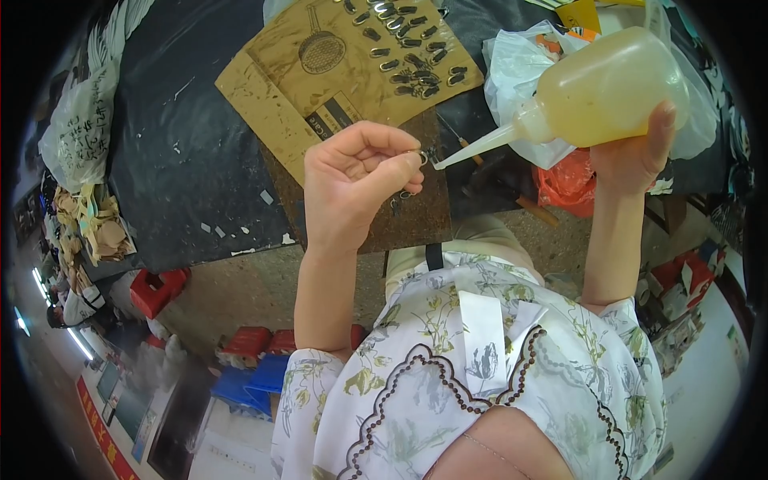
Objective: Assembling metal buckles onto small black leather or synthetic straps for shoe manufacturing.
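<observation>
My left hand (360, 176) pinches a small metal piece with a ring (425, 158) between thumb and forefinger. The other fingers curl in, and another small metal bit (405, 194) shows just below them. In my right hand (636, 152) is a translucent squeeze bottle (612, 84) of yellowish liquid, tilted with its long nozzle pointing left. The nozzle tip is right beside the metal piece; whether they touch, I cannot tell. Beyond my hands, several small dark oval pieces with shiny metal rims (414, 60) lie in loose rows on a brown cardboard sheet (272, 80).
A rusty brown board (424, 224) lies under my left hand at the edge of the black-covered table (200, 144). White plastic bags (512, 64) and a red bag (564, 184) are at the right. Near them lie wooden-handled tools (538, 212). Another bag (80, 136) sits far left.
</observation>
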A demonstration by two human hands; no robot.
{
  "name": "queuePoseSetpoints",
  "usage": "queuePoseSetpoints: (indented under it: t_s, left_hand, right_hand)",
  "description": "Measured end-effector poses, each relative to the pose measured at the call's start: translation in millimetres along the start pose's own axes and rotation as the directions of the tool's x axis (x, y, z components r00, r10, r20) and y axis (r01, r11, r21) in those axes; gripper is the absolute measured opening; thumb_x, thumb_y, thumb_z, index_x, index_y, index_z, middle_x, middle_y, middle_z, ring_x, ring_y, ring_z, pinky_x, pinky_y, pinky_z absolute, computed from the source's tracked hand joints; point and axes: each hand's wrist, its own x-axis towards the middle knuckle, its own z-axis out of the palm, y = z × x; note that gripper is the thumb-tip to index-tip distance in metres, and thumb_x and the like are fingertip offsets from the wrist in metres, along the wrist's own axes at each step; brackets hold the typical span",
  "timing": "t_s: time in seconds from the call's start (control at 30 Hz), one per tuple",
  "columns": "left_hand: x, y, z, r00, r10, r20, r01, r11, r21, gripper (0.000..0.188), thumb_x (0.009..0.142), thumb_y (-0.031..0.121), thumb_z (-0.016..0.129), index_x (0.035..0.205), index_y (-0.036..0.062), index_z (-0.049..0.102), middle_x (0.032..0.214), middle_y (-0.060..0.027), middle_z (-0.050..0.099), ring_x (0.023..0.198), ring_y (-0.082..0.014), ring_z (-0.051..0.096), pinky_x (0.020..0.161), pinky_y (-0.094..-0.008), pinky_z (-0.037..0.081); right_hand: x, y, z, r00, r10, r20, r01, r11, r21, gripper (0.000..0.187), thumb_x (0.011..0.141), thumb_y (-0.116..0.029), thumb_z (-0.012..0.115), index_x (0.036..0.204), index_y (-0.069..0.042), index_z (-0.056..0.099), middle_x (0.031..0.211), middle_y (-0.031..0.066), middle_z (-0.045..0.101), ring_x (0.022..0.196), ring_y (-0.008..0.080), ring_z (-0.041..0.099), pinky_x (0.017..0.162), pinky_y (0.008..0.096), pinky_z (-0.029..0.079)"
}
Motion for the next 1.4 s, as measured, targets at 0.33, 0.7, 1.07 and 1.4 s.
queuePoseSetpoints:
  t_s: [0.33, 0.7, 1.07, 1.4]
  left_hand:
    - [0.5, -6.7, -4.2, 0.979, 0.198, 0.050, -0.202, 0.974, 0.104, 0.012, 0.071, -0.012, 0.061, 0.082, -0.0056, 0.062, 0.083, -0.0083, 0.061, 0.072, -0.0102, 0.059, 0.064, -0.0185, 0.049]
    - [-1.8, -10.7, 1.2, 0.846, 0.524, 0.097, -0.504, 0.727, 0.467, 0.014, 0.066, -0.012, 0.060, 0.073, 0.0000, 0.062, 0.083, -0.0071, 0.062, 0.076, -0.0122, 0.057, 0.065, -0.0213, 0.045]
    - [2.3, -11.2, -0.5, 0.853, 0.517, 0.076, -0.489, 0.738, 0.464, 0.014, 0.066, -0.012, 0.060, 0.073, 0.0004, 0.062, 0.083, -0.0070, 0.062, 0.075, -0.0112, 0.057, 0.063, -0.0202, 0.044]
    - [36.4, -30.5, -19.9, 0.936, 0.329, -0.123, -0.274, 0.903, 0.330, 0.011, 0.070, -0.009, 0.063, 0.078, -0.0013, 0.062, 0.079, -0.0050, 0.062, 0.072, -0.0072, 0.055, 0.063, -0.0183, 0.044]
  right_hand:
    - [-3.1, -2.6, 22.1, 0.998, 0.057, -0.001, -0.056, 0.994, -0.098, 0.061, 0.082, -0.046, 0.058, 0.124, -0.004, 0.044, 0.118, 0.0083, 0.052, 0.111, 0.0224, 0.051, 0.094, 0.0406, 0.043]
    - [0.0, -0.9, 20.5, 0.988, -0.019, -0.154, 0.020, 1.000, 0.004, 0.058, 0.082, -0.046, 0.057, 0.122, -0.006, 0.046, 0.117, 0.0065, 0.053, 0.111, 0.0221, 0.051, 0.095, 0.0410, 0.042]
    - [4.1, 4.0, 13.9, 0.996, 0.000, -0.094, 0.000, 1.000, -0.004, 0.059, 0.084, -0.046, 0.054, 0.124, -0.004, 0.044, 0.119, 0.0078, 0.052, 0.112, 0.0225, 0.050, 0.096, 0.0402, 0.041]
    - [-4.9, 1.7, 20.0, 0.977, 0.116, -0.177, -0.106, 0.992, 0.064, 0.055, 0.085, -0.042, 0.055, 0.124, -0.006, 0.043, 0.121, 0.0058, 0.051, 0.113, 0.0209, 0.048, 0.099, 0.0379, 0.034]
